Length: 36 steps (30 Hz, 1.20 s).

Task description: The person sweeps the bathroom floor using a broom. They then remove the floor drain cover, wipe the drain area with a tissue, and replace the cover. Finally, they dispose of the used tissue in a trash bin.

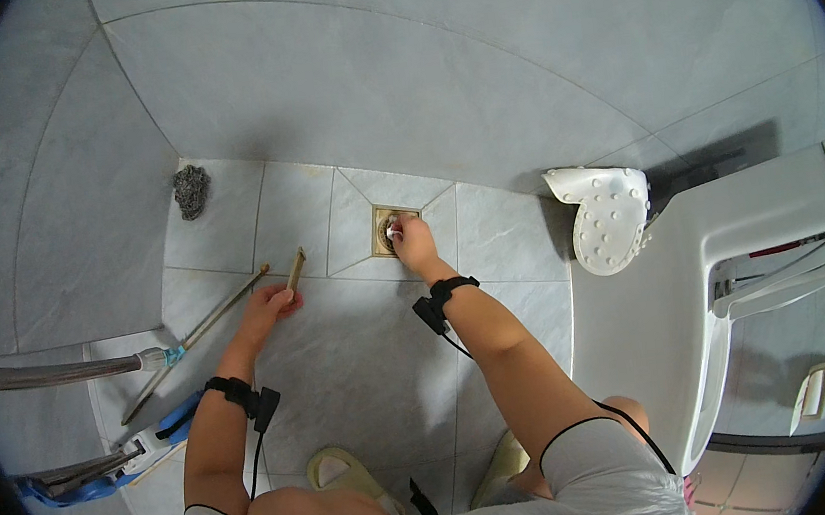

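Note:
My left hand [275, 302] grips a narrow brass-coloured piece [296, 271], apparently a floor drain cover seen edge-on, above the grey floor tiles. My right hand [415, 242] is at the square brass floor drain [377, 232], near the wall. Between its thumb and fingers is a small white object [393, 231], too small to identify, over the drain's round opening. The fingers hide the right part of that opening. A black band with a small cabled device is strapped around each forearm.
A white toilet [646, 323] stands at the right, with a white knobbed mat [608, 218] draped beside it. Grey steel wool [192, 192] sits in the far-left corner. Poles [55, 372] and a blue-and-white mop head [149, 445] are at the left. Slippers [340, 470] are on my feet.

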### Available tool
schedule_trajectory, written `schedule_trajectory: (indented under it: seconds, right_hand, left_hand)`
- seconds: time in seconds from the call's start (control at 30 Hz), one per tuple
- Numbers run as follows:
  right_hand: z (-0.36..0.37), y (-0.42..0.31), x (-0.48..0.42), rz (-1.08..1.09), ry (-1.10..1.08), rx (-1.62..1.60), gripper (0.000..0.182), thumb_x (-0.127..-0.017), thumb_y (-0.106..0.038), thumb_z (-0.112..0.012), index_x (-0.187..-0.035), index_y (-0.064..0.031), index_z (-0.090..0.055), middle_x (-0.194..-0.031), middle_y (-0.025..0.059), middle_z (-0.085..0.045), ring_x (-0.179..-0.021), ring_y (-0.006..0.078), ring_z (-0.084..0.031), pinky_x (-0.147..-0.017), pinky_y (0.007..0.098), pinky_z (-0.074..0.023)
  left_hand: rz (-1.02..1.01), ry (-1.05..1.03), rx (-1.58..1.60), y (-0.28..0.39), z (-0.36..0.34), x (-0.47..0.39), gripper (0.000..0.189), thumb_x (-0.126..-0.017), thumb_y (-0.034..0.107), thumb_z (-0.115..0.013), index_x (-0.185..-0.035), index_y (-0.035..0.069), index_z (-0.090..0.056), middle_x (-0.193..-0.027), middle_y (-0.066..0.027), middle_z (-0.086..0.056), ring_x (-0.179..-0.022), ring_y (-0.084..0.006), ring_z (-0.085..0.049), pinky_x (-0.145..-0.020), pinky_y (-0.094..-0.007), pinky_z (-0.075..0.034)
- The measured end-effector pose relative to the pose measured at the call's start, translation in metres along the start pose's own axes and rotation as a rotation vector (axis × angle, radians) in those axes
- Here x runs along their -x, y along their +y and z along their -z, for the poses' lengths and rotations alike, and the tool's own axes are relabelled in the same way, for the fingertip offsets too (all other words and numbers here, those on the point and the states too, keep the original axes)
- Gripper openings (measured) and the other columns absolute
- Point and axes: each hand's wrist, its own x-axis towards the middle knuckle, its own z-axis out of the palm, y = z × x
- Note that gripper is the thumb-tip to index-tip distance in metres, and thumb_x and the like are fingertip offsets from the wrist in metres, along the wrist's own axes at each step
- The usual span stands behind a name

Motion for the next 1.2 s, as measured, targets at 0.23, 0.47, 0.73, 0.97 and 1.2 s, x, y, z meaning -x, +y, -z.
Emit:
schedule_trajectory:
  seconds: [0.23, 0.47, 0.73, 0.97, 1.2]
  right_hand:
    - [0.029, 0.041, 0.024, -0.205, 0.243, -0.382, 0.017, -0.073, -0.003, -0.064, -0.087, 0.0021, -0.056, -0.078, 0.0173, -0.062, -0.067, 0.0306, -0.061, -0.064, 0.0358, -0.0485]
    - [0.062, 0.069, 0.064, -0.255, 0.393, -0.258, 0.017, -0.079, -0.001, -0.058, -0.095, 0.0023, -0.056, -0.081, 0.0152, -0.063, -0.071, 0.0265, -0.062, -0.064, 0.0337, -0.0482]
    - [-0.005, 0.007, 0.092, 0.080, 0.295, -0.054, 0.019, -0.073, 0.004, -0.052, -0.091, -0.0015, -0.055, -0.086, 0.0192, -0.055, -0.083, 0.0381, -0.051, -0.075, 0.0444, -0.0427]
    - [0.046, 0.089, 0.086, -0.442, 0.383, -0.451, 0.012, -0.074, 0.003, -0.050, -0.085, -0.0002, -0.054, -0.084, 0.0196, -0.053, -0.080, 0.0368, -0.051, -0.070, 0.0434, -0.0429]
    - [-0.014, -0.008, 0.078, 0.084, 0.387, 0.130, 0.017, -0.069, 0.006, -0.049, -0.084, -0.0001, -0.054, -0.091, 0.0191, -0.054, -0.086, 0.0365, -0.050, -0.077, 0.0437, -0.0414]
  left_hand:
    - [0.016, 0.002, 0.003, 0.002, -0.003, 0.002, 0.039, -0.086, 0.032, -0.057, -0.107, -0.001, -0.061, -0.097, -0.0074, -0.064, -0.090, -0.0159, -0.061, -0.081, -0.0278, -0.047]
    - [0.006, 0.029, -0.012, 0.003, -0.003, 0.005, 0.040, -0.086, 0.033, -0.057, -0.106, -0.002, -0.060, -0.097, -0.0091, -0.064, -0.091, -0.0174, -0.061, -0.082, -0.0290, -0.047]
    - [0.017, 0.033, -0.009, 0.012, -0.012, 0.004, 0.048, -0.085, 0.033, -0.058, -0.114, -0.006, -0.054, -0.102, -0.0111, -0.063, -0.092, -0.0193, -0.061, -0.087, -0.0317, -0.046]
    - [0.000, 0.027, -0.070, 0.021, -0.018, 0.015, 0.050, -0.084, 0.032, -0.060, -0.115, -0.007, -0.053, -0.103, -0.0123, -0.062, -0.095, -0.0198, -0.061, -0.088, -0.0315, -0.046]
    - [-0.015, 0.023, -0.059, 0.012, -0.014, 0.004, 0.048, -0.086, 0.030, -0.058, -0.115, -0.008, -0.052, -0.103, -0.0138, -0.062, -0.095, -0.0211, -0.061, -0.088, -0.0315, -0.046]
